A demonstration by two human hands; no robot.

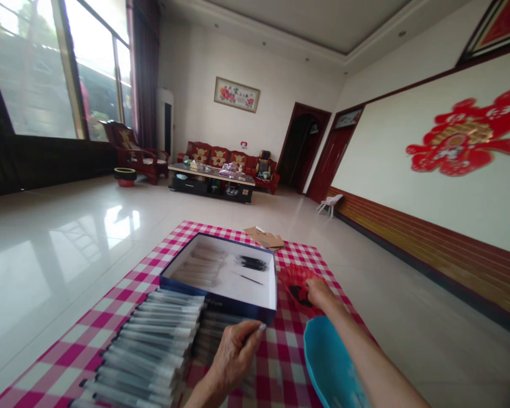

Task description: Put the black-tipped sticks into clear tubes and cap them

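My left hand is closed in a pinch near the front edge of the blue box, its thumb and forefinger pressed on a small pale tip. My right hand reaches into the red bowl, which has dark small pieces inside; its fingertips are partly hidden. White-walled, the open box holds pale clear tubes, a cluster of dark parts and one thin dark rod. Many clear pens with dark ends lie in a pile left of my left hand.
A blue basin lies under my right forearm. Brown cardboard rests at the far edge of the checkered tablecloth. Across the tiled floor are a low table, a red sofa and a small white chair.
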